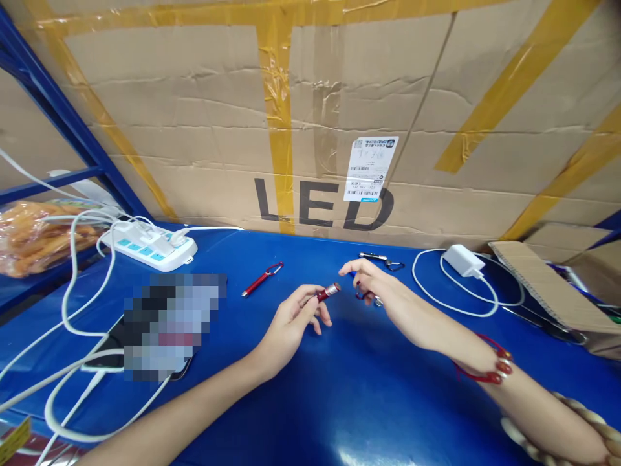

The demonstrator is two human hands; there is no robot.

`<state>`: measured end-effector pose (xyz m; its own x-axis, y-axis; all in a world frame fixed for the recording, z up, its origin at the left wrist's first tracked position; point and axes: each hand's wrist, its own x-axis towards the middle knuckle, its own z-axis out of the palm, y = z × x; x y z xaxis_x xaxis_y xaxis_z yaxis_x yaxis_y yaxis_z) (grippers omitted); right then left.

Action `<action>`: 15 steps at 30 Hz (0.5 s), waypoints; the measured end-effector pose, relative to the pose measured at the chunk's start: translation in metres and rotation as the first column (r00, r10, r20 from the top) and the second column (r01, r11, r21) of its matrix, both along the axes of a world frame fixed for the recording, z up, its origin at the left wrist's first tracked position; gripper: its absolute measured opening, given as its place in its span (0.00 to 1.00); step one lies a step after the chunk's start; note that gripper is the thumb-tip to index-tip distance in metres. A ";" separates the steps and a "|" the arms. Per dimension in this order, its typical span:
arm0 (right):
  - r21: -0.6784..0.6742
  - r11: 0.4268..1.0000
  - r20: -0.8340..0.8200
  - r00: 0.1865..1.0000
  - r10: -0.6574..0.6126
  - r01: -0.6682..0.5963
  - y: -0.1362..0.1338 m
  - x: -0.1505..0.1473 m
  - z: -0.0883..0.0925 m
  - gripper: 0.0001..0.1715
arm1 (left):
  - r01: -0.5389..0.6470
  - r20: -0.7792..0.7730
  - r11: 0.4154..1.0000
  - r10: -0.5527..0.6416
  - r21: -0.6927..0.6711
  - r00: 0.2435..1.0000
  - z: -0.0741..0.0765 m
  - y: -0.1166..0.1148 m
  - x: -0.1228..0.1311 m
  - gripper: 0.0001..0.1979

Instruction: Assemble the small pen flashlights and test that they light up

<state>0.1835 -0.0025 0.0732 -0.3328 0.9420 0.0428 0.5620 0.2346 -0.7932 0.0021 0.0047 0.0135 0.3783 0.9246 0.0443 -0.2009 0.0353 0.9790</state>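
My left hand [291,320] is closed round a short red flashlight tube [328,292] with a silver band, its end pointing up and right. Just to the right of it, my right hand [383,288] has its index finger stretched toward the tube and its other fingers curled. A small red clip [359,296] with a silver piece [378,301] shows under those curled fingers, partly hidden. A whole red keychain flashlight [257,283] with a red carabiner lies on the blue table left of my hands. Behind my right hand lies a black keychain flashlight [372,257] with a dark carabiner.
A white power strip [155,249] with cables stands at the back left, near phones [109,349] and a blurred-out patch. At right are a white charger [463,260] with a looped cable and an open carton [543,278]. A large taped box [213,129] closes off the back.
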 end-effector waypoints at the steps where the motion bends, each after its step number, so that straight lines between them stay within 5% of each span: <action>1: 0.006 1.000 0.001 1.000 -0.003 0.003 0.002 0.002 0.000 0.19 | -0.023 0.034 0.999 0.024 -0.022 0.999 0.000 0.001 0.000 0.22; 15: 0.021 0.998 -0.177 0.983 -0.050 0.055 0.014 -0.002 -0.002 0.13 | -0.033 0.095 0.999 0.033 0.001 0.995 0.010 -0.003 -0.001 0.22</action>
<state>0.1815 0.0116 0.0711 -0.2682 0.9557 0.1212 0.4255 0.2304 -0.8751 0.0011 0.0014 0.0230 0.3415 0.9364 0.0810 -0.2943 0.0247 0.9554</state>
